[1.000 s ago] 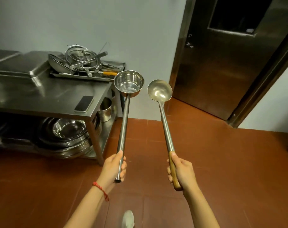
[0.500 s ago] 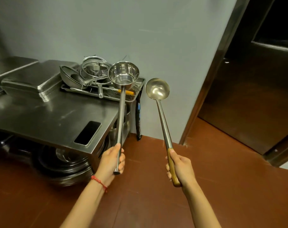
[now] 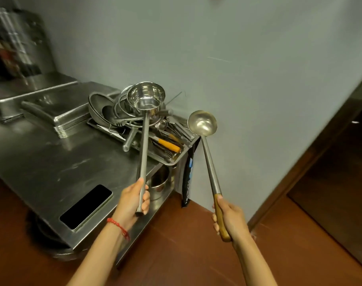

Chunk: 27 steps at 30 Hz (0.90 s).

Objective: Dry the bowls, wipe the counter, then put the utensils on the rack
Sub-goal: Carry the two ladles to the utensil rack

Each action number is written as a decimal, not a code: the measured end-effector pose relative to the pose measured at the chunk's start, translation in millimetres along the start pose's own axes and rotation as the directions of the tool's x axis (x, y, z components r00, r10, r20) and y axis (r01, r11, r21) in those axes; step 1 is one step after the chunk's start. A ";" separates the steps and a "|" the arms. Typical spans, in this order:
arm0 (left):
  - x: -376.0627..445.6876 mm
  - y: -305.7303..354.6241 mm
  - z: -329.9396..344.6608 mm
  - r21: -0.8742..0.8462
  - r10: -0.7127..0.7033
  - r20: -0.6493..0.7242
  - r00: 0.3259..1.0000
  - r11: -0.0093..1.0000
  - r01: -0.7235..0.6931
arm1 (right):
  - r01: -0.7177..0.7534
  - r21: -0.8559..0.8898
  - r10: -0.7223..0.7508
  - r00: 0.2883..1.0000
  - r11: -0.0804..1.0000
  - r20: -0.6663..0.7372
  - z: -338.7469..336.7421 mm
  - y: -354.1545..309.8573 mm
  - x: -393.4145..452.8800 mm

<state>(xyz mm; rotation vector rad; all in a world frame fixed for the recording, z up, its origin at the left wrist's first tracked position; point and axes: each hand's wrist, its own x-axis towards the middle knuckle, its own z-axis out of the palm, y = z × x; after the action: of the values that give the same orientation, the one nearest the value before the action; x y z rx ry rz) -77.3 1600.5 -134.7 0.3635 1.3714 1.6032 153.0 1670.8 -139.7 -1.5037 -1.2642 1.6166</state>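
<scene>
My left hand grips the bottom end of a long steel dipper, whose deep cup is held up over the utensil tray. My right hand grips the wooden handle of a round steel ladle, its bowl hanging just right of the tray, beyond the table's end. The tray sits at the far right end of the steel table and holds several utensils, strainers and an orange-handled tool.
A black phone lies near the table's front edge. Stacked steel pans sit at the back left. A pot stands on the lower shelf. The grey wall is behind; a dark doorway opens at the right over red floor tiles.
The view has swung left and closer to the table. Both utensils, still held, have moved toward the tray; the dipper's cup is now over it.
</scene>
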 end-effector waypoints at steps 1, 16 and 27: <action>10.5 4.5 8.4 -0.008 0.005 -0.022 1.000 1.000 -0.005 | 0.005 -0.015 -0.004 1.000 1.000 0.011 -4.1 -8.0 16.2; 176.0 48.1 50.1 -0.054 -0.023 -0.145 0.989 0.998 0.016 | 0.021 -0.148 -0.001 0.991 0.989 0.133 22.4 -67.7 202.6; 198.6 46.3 57.2 0.005 -0.022 -0.186 0.982 1.000 0.023 | -0.019 -0.151 0.044 0.986 0.988 0.163 42.6 -75.1 271.1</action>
<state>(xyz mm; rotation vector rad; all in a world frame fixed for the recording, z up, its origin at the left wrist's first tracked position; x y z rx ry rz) -155.0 1797.3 -143.7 0.2050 1.5166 1.6472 47.3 1930.9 -185.3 -1.5096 -1.4883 1.7311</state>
